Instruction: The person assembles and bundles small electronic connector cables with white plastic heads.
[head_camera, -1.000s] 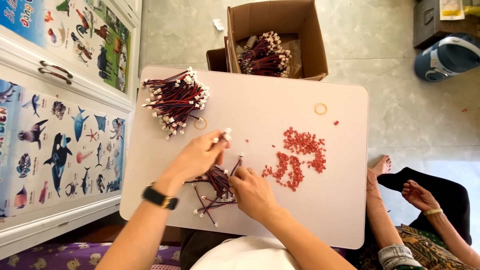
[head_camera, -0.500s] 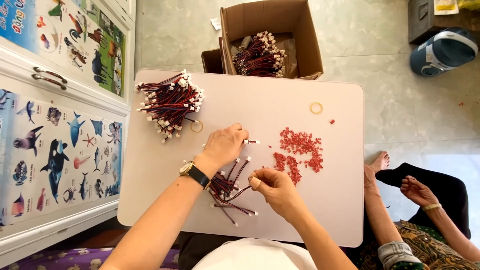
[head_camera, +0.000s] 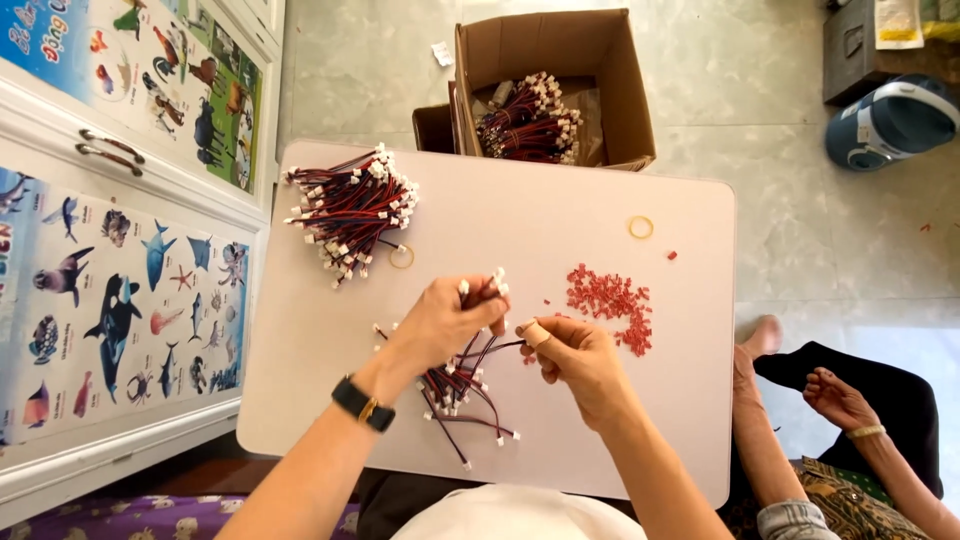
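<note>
My left hand (head_camera: 448, 318) pinches a short red-and-black wire lead (head_camera: 484, 289) by its white plug ends, lifted just above the white table (head_camera: 560, 215). My right hand (head_camera: 572, 352) is closed next to it, its fingertips meeting the other end of the lead; what sits between the fingers is too small to tell. Under both hands lies a loose bunch of similar leads (head_camera: 455, 390). A scatter of small red plastic pieces (head_camera: 610, 303) lies just right of my right hand. A black watch is on my left wrist.
A big pile of leads (head_camera: 352, 210) lies at the table's far left, with a rubber band (head_camera: 401, 257) beside it and another (head_camera: 640, 227) far right. A cardboard box (head_camera: 600, 80) of leads stands on the floor behind. Another person's legs and hand (head_camera: 835, 400) are at right.
Both hands have come closer together above the loose bunch. My left hand has swung right and raised the lead's plug ends; my right hand has lifted to meet it.
</note>
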